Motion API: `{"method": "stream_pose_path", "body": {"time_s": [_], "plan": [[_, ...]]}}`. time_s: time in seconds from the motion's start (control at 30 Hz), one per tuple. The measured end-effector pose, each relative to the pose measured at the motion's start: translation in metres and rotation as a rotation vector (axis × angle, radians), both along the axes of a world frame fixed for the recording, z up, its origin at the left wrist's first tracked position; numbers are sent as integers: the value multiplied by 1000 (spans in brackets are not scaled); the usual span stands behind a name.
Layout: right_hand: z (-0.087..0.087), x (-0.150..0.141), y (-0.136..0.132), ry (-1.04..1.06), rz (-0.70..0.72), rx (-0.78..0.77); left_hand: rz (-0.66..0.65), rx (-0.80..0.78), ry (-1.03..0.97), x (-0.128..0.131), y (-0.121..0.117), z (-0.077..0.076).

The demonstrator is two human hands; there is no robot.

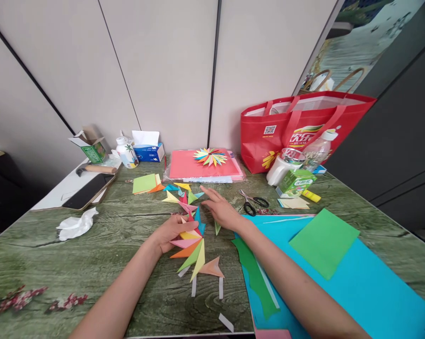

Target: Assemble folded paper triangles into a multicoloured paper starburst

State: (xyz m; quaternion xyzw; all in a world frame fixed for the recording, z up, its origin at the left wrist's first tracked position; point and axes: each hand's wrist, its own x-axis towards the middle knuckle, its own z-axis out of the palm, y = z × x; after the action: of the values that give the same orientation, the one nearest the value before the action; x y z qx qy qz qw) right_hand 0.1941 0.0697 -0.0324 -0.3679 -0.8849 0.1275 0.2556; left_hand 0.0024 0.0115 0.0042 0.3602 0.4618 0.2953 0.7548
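My left hand is closed around a partly built fan of folded paper, whose colored points spread toward me. Thumb and fingers pinch its upper side, near red and blue pieces. My right hand reaches over the table with fingers stretched out and slightly apart, holding nothing visible. Its fingertips are close to loose folded paper pieces in several colors. A small green piece lies partly under that hand. Below the fan rests a peach folded piece, with white paper strips nearby.
A finished-looking paper wheel lies on red paper packs at the back. Scissors, blue sheets and a red bag are on the right. A phone, hammer and crumpled tissue lie left.
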Motion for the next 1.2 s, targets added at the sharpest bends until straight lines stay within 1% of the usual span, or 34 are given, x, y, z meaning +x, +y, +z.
{"method": "stream_pose_path", "body": {"time_s": [0.07, 0.17, 0.3, 0.47, 0.6, 0.73, 0.8, 0.9, 1.03, 1.1, 1.2], "plan": [[5, -3, 10, -53, 19, -4, 12, -12, 6, 1, 0, 1], [12, -4, 18, -44, 43, -37, 25, -21, -6, 1, 1, 2], [14, -5, 16, -1, 18, -60, 4, 12, -8, 0, 1, 0], [12, -22, 15, -14, -5, -91, 11, 32, 26, 0, 0, -2], [18, -23, 15, -6, -72, -93, 31, 50, 19, -1, 0, -2], [26, -17, 9, -20, -138, -127, -35, 59, 11, 1, -2, -1], [25, -21, 6, -48, -174, -162, -81, 76, 18, 2, -4, 0], [19, -34, 6, -61, -243, -181, -138, 101, 28, 4, -7, -1], [16, -45, 12, -26, -330, -202, -157, 119, 32, 4, -8, -2], [18, -43, 14, 12, -364, -210, -145, 116, 27, 3, -8, -1], [23, -31, 14, 105, -393, -225, -141, 108, 13, 3, -7, 1]]}}
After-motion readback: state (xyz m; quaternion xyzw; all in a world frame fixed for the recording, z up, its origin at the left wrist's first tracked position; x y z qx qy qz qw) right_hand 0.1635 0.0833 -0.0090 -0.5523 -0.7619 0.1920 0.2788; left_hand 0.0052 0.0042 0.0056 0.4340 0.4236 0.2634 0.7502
